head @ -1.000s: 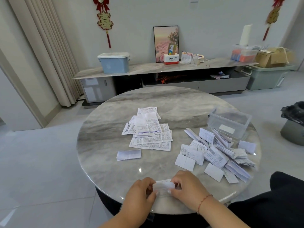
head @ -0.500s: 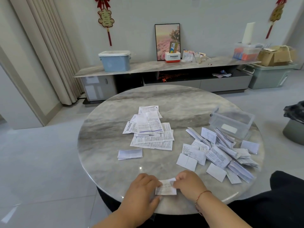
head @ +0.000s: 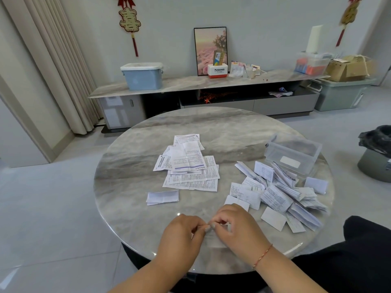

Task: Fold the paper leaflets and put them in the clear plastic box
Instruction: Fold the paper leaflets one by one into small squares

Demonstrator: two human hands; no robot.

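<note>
At the near edge of the round marble table (head: 135,178), my left hand (head: 182,235) and my right hand (head: 234,227) meet, fingertips pinched together on a small white leaflet (head: 215,240) that they mostly hide. A stack of unfolded printed leaflets (head: 190,166) lies at the table's middle. One folded leaflet (head: 162,197) lies alone to its lower left. A heap of folded leaflets (head: 279,193) spreads at the right. Behind that heap stands the clear plastic box (head: 293,154), open on top.
The table's rim runs just under my wrists. A dark-clothed leg (head: 364,250) shows at lower right. A bin with a black bag (head: 376,153) stands on the floor to the right. A low cabinet (head: 211,96) with boxes lines the far wall.
The leaflet lay flatter between my hands before. Both hands have since drawn together over it, fingertips now touching, and the paper is nearly covered.
</note>
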